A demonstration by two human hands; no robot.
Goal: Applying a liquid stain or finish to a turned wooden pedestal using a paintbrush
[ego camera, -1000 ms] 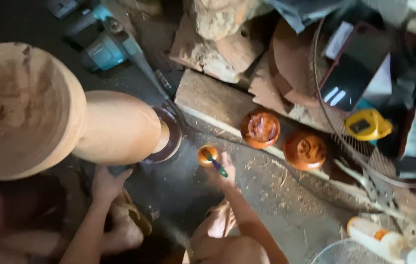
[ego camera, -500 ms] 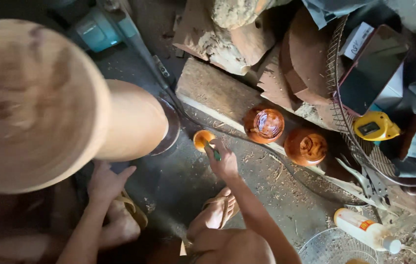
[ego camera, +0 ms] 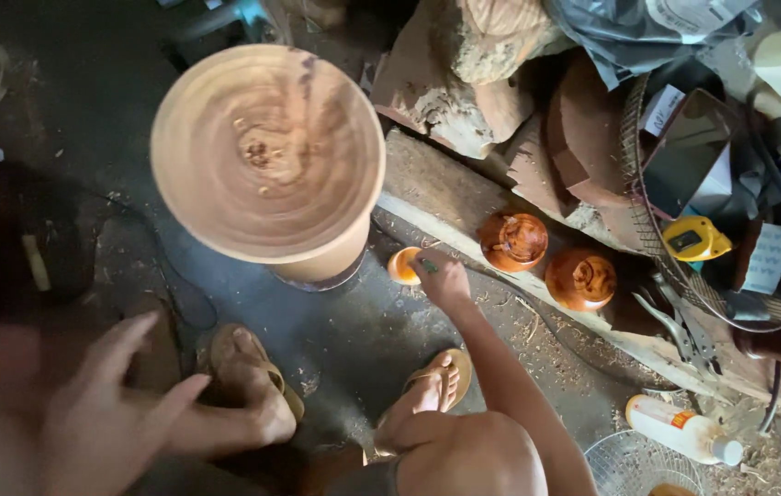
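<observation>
A large turned wooden vessel (ego camera: 266, 152) with a wide round top stands on the dark floor in front of me. Just right of its base sits a small orange cup (ego camera: 399, 266). My right hand (ego camera: 443, 278) rests at that cup, closed on a small green-handled tool (ego camera: 428, 266) whose tip is hidden. At the lower left my left hand (ego camera: 110, 409) hovers with fingers spread and holds nothing. It is close to my left foot (ego camera: 248, 372), which wears a sandal.
Two glossy brown wooden jars (ego camera: 512, 241) (ego camera: 579, 278) sit on a plank (ego camera: 445, 188) right of the cup. Rough wood chunks (ego camera: 464, 64), a yellow tape measure (ego camera: 695, 239), pliers (ego camera: 675, 331) and clutter fill the right. A white bottle (ego camera: 679, 430) lies lower right, near sawdust.
The view has swung, so the wooden vessel now shows its round top near the middle. My left hand has come lower and nearer the camera. My right hand stays at the orange cup.
</observation>
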